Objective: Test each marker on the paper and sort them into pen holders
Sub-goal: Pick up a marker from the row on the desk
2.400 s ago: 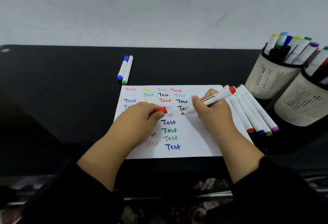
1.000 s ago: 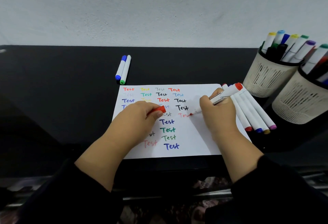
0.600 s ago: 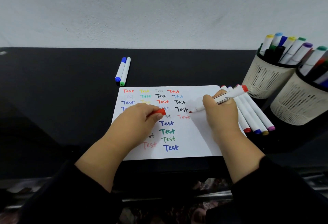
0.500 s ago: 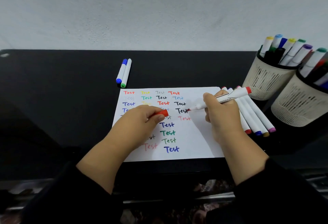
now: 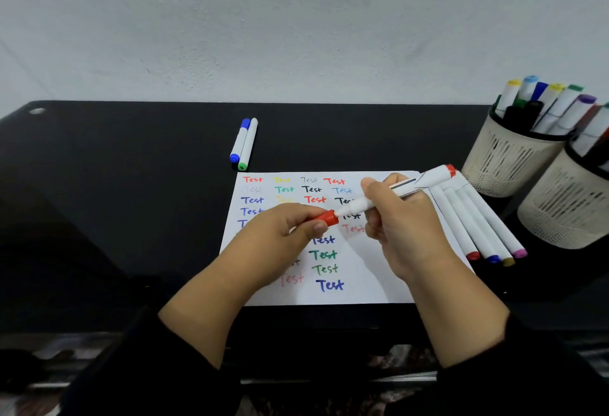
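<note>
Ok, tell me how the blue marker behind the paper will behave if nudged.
The blue marker has a round barrel, so it would probably roll. The green marker lying against it may block one side. It looks stiff and light.

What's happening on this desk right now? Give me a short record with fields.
Right hand: grips a red marker
Left hand: pinches the red cap, which meets the marker's tip
Paper: rows of "Test" in many colours
Waiting markers: four, lying at the paper's right edge
Pen holders: two, far right, with markers in them
Set apart: blue and green markers behind the paper
</note>
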`<state>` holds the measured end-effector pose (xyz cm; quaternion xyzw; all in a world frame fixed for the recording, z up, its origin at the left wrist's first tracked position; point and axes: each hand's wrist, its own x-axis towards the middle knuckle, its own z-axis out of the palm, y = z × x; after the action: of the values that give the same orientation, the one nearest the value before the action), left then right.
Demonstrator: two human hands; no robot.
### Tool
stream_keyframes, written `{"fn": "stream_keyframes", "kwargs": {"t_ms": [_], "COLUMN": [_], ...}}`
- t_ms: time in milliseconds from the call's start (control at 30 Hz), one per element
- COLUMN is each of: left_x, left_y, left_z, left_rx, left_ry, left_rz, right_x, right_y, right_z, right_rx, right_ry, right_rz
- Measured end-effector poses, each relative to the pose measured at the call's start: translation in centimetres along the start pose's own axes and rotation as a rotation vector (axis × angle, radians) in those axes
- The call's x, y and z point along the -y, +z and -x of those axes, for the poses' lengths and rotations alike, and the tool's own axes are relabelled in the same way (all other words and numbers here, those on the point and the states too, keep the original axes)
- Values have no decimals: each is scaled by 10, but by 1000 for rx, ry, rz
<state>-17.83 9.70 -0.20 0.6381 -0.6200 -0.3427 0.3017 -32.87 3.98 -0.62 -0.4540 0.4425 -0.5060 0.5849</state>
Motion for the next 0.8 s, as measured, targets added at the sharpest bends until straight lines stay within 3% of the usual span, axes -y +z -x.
{"fn": "stream_keyframes", "kwargs": {"t_ms": [200, 633, 800], "left_x": [-3, -8, -9], "left_y": [-2, -6, -6], "left_z": [2, 2, 1], "left_rx": [-30, -158, -139], "left_ry": [-4, -104, -107], "left_rz": [-18, -213, -223], "right_x": [-2, -5, -1], "right_y": [8, 37, 37], "right_z": [4, 9, 11], "right_rx": [70, -53, -40], "right_ry": [12, 117, 157], "right_rz": [68, 43, 71]}}
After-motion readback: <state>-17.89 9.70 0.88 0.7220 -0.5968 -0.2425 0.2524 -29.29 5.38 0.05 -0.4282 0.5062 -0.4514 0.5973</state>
